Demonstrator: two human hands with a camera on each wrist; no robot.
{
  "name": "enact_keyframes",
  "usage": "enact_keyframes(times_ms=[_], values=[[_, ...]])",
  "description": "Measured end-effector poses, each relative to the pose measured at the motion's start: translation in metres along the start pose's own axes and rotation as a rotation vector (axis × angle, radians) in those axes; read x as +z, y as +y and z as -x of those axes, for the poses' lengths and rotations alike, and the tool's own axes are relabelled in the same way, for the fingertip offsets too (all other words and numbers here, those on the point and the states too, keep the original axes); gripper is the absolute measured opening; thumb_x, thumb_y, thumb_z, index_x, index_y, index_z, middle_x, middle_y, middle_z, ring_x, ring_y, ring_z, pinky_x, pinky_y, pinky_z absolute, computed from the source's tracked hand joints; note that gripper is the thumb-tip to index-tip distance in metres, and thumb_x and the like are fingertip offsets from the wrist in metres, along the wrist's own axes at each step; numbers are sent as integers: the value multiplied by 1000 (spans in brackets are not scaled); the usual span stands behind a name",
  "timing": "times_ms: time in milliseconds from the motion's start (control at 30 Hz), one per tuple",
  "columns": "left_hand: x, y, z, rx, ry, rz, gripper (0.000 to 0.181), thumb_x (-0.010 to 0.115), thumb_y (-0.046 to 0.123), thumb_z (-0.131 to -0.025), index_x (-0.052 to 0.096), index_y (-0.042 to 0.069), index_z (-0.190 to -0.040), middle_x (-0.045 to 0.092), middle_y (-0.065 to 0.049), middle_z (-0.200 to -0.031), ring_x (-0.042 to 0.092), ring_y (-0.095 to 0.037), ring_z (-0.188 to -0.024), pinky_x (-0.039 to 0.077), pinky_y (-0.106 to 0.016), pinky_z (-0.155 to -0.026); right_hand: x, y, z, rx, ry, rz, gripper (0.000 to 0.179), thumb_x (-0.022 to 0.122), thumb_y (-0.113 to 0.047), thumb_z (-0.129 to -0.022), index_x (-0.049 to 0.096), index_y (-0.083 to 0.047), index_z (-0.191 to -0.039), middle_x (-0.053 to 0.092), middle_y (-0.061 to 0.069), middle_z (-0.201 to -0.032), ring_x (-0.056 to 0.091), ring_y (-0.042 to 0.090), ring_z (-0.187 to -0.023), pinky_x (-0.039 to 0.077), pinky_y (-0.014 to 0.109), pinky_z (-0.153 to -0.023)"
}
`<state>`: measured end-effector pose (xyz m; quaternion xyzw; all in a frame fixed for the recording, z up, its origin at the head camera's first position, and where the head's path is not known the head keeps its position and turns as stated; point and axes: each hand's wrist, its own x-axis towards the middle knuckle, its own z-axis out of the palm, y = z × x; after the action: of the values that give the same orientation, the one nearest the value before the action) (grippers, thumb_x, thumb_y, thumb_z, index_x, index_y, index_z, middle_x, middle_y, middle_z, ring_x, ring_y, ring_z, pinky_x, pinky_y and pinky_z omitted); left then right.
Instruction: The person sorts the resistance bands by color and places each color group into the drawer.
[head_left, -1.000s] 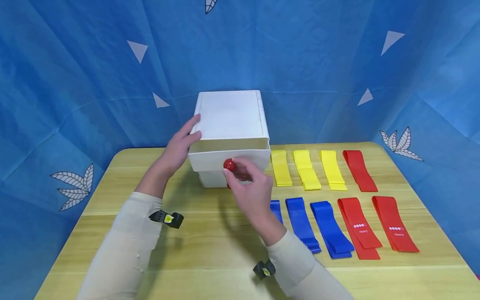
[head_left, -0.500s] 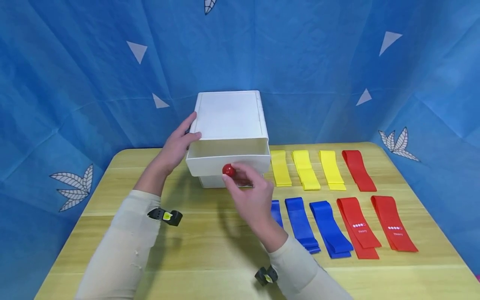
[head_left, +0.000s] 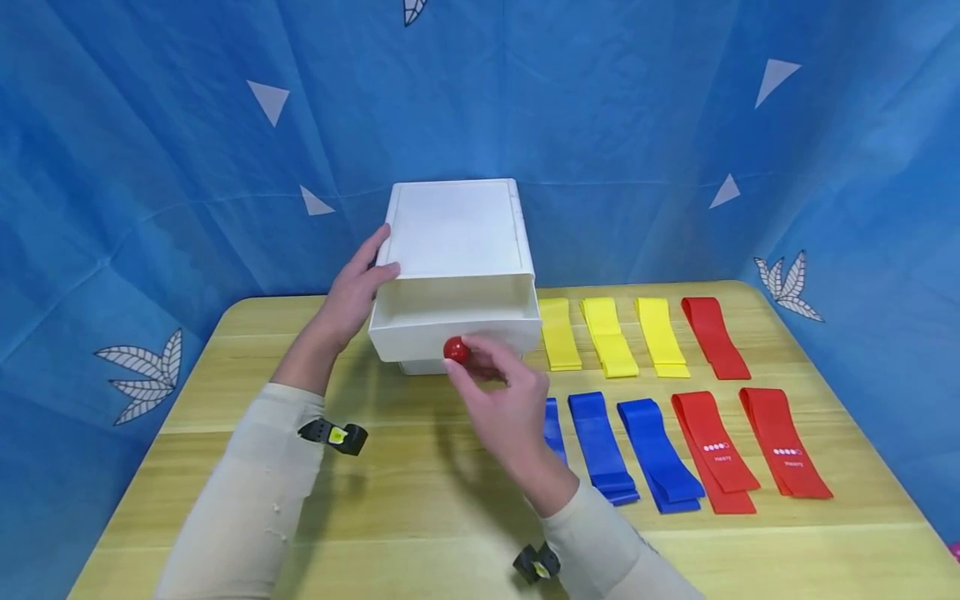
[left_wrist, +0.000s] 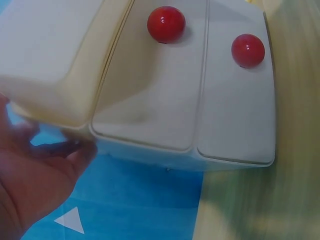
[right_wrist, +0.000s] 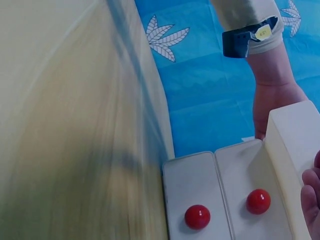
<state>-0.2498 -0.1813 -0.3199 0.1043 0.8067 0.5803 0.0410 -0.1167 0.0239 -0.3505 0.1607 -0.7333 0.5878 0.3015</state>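
Observation:
A white drawer cabinet stands at the back of the table. Its top drawer is pulled out, and the inside that shows is bare. My right hand pinches the red round knob on that drawer's front between thumb and fingers. At the cabinet's left side my left hand rests with its thumb and a fingertip at the top edge; some fingers are hidden in the head view. Below, the middle drawer and bottom drawer are closed, each with a red knob.
Right of the cabinet lie folded resistance bands: yellow ones at the back, several blue ones in front, and red ones farther right. My right forearm partly covers the blue row. A blue patterned curtain hangs behind the wooden table.
The top drawer has slid farther out toward me, with my right hand drawing its knob. My left hand has stayed at the cabinet's side. The bands lie as before.

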Motion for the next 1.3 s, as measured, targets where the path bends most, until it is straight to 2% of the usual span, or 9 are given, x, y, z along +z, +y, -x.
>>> enact_keyframes(times_ms=[267,500,700,1133,1300], values=[[1,-1,0,5,7,3,65,47,33,-103,18,30,-161,12,1,-165,19,-23,-146,27,-53,-112,-2,0,6,-25,0,4,27,82,7,-78,71,7,-102,73,17,-98,71,24,-77,59,38,-68],[1,-4,0,11,7,13,65,46,35,-102,19,31,-161,13,2,-165,18,-23,-146,26,-54,-112,-2,24,18,-28,-22,-5,26,83,-9,-83,74,-6,-107,74,3,-101,71,13,-80,58,30,-71],[2,-4,1,15,-1,36,64,45,34,-103,17,31,-161,12,5,-165,19,-21,-147,27,-51,-112,-4,28,26,-51,-30,-25,25,81,-17,-87,75,-9,-110,74,0,-102,70,11,-81,58,28,-72],[5,-3,3,-2,3,13,63,43,38,-104,15,37,-160,11,7,-165,20,-24,-146,31,-56,-110,-9,23,39,-69,-49,-28,24,81,-13,-86,74,-9,-109,74,0,-103,71,10,-81,57,27,-70],[5,-3,3,0,-1,21,63,42,36,-104,14,37,-161,10,5,-165,22,-26,-146,33,-57,-108,-11,20,43,-101,-62,-37,24,82,-9,-84,74,-7,-107,74,3,-101,71,12,-81,58,27,-70]])
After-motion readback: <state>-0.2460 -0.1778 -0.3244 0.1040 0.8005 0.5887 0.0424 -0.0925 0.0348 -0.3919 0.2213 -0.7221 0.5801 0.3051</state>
